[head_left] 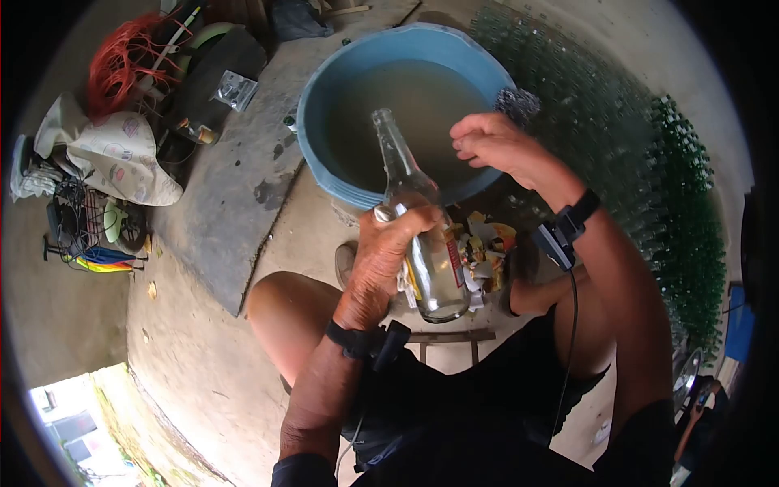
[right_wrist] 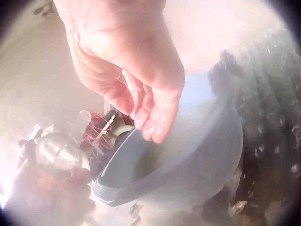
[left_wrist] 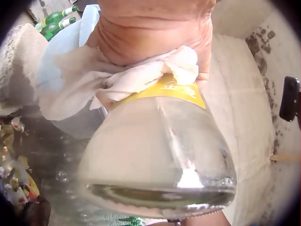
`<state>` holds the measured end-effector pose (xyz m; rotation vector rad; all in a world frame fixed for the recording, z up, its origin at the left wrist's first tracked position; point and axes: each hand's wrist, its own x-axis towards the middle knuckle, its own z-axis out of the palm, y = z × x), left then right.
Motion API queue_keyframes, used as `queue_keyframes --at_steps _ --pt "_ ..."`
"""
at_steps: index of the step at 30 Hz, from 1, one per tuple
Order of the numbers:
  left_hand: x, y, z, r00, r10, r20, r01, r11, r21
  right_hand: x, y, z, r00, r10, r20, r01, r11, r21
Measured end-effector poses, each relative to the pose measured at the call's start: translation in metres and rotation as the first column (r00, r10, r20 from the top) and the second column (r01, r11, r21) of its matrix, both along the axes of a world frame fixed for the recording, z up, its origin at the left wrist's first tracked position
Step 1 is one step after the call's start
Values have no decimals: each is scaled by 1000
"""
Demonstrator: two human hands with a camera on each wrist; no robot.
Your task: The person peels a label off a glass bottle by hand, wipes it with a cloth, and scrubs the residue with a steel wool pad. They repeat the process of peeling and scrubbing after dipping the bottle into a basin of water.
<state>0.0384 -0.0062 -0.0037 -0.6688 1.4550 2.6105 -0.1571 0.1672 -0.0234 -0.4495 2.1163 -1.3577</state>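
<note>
A clear glass bottle [head_left: 434,272] is gripped around its middle by the left hand [head_left: 385,252], neck tilted up toward the tub. In the left wrist view the bottle's base [left_wrist: 160,160] faces the camera, and a wet whitish cloth or paper [left_wrist: 136,82] lies between hand and glass beside a yellow label [left_wrist: 174,89]. The right hand [head_left: 507,150] hangs above the right rim of a blue tub [head_left: 324,174] of murky water, fingers bent loosely and holding nothing; the right wrist view shows this hand [right_wrist: 136,70] over the tub [right_wrist: 188,165].
Torn labels [head_left: 487,252] lie in a pile between the feet. Rows of green bottles [head_left: 686,219] stand at the right, and a dark scrubber [head_left: 517,104] sits by the tub's right rim. A white sack [head_left: 126,158] and red strings [head_left: 126,65] are at the left.
</note>
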Motion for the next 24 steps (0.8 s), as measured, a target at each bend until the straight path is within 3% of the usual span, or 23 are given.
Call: queue_keyframes --at_steps 2,5,10,13,14,15,17,20,22,24 --pt "-4 -2 -1 997 45 55 -43 999 -25 -20 -14 -30 984 44 -172 -6 976 217" --pt "-8 -7 -1 990 68 120 -60 995 -74 -42 -32 -41 986 136 -91 -72 859 506" --pt "-11 -11 -13 990 11 143 10 988 -151 -79 -40 -64 988 136 -70 -62 774 630" --pt "-10 -12 -15 989 -11 149 43 976 -213 -97 -39 -69 994 63 87 -100 844 527" --pt "-10 -12 -14 991 -7 136 39 972 -234 -103 -39 -87 996 89 -8 -69 817 573" --pt "-10 -10 -14 993 -5 122 36 966 -255 -102 -34 -90 989 -3 151 -61 906 419" --pt "-12 -10 -17 992 -12 125 45 964 -262 -98 -25 -96 872 -99 480 59 993 98" --pt "-13 -12 -13 989 -18 144 52 972 -230 -97 -38 -66 705 8 709 137 980 -147" --pt "-19 -12 -4 990 -27 137 51 983 -177 -75 -43 -16 667 293 685 46 902 -430" --pt "-24 -10 4 992 -47 114 60 993 -105 -37 -63 44 803 232 549 7 917 -398"
